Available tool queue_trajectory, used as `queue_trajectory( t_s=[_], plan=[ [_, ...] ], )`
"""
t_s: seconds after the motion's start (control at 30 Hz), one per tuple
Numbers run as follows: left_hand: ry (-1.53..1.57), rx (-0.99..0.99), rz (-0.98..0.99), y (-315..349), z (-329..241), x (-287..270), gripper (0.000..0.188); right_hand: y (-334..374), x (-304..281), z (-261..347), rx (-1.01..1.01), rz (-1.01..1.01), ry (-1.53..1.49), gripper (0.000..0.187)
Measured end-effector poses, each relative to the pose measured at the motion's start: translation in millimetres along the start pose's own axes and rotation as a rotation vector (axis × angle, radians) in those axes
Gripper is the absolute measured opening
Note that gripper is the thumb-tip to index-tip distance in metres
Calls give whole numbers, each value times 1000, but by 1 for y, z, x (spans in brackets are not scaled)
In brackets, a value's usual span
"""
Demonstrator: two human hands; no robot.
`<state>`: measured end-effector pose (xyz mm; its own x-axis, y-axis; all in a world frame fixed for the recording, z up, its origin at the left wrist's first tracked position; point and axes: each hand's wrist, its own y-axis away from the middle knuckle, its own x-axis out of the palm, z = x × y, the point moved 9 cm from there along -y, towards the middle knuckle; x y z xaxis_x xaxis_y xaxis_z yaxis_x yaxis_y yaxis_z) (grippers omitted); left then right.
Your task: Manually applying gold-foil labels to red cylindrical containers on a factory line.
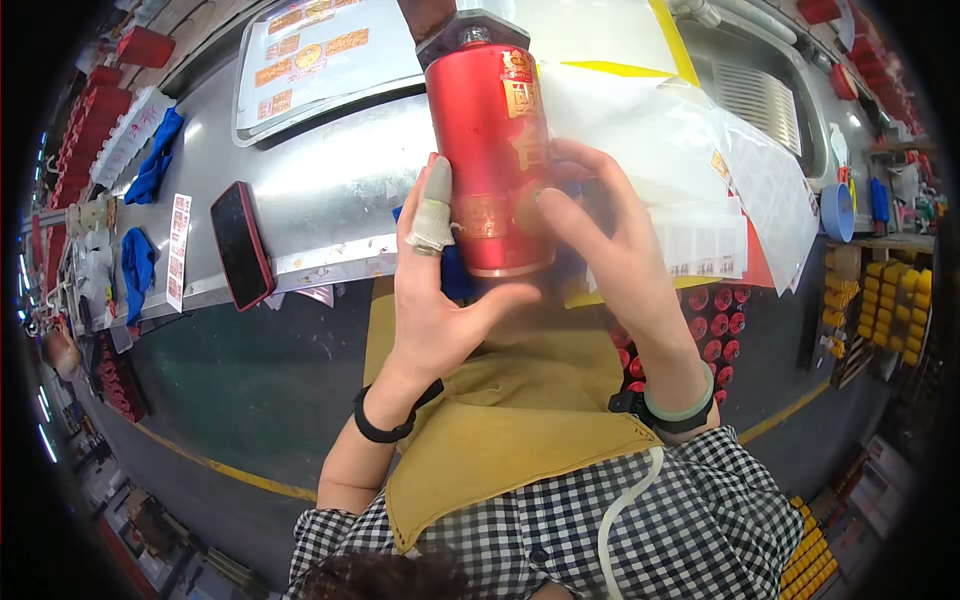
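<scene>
A glossy red bottle (470,120) with gold labels lies with its neck toward the far side, at a grey metal holder (500,27). My left hand (430,310) cups its left side near the base; a pale wrap covers one finger, and the thumb stretches below the base. On the other side, my right hand (625,240) grips the bottle, its thumb on the lower right surface and its fingers bent around the edge. Motion blurs the right thumb slightly. Blue cloth shows partly behind the bottle's base.
On the steel bench (340,150) lie a tray with gold label sheets (310,60), a phone (242,245), a narrow label strip (178,252) and clear label sheets (700,245). Red-capped items (715,325) stand below the right edge. A blue bowl (837,212) sits far right.
</scene>
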<state>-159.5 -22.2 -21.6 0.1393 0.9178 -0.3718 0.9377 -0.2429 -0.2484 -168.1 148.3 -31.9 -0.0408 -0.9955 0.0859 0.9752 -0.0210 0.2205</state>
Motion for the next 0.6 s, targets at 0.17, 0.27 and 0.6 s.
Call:
queue_trajectory(
  t_s=[0.17, 0.27, 0.6],
  plan=[
    [611, -285, -66, -13, 15, 6, 83, 1, 0, -6, 34, 11, -10, 57],
    [546, -301, 14, -15, 13, 15, 74, 2, 0, -3, 23, 6, 25, 57],
    [542, -310, 61, -20, 14, 13, 90, 1, 1, -5, 19, 11, -8, 57]
  ],
)
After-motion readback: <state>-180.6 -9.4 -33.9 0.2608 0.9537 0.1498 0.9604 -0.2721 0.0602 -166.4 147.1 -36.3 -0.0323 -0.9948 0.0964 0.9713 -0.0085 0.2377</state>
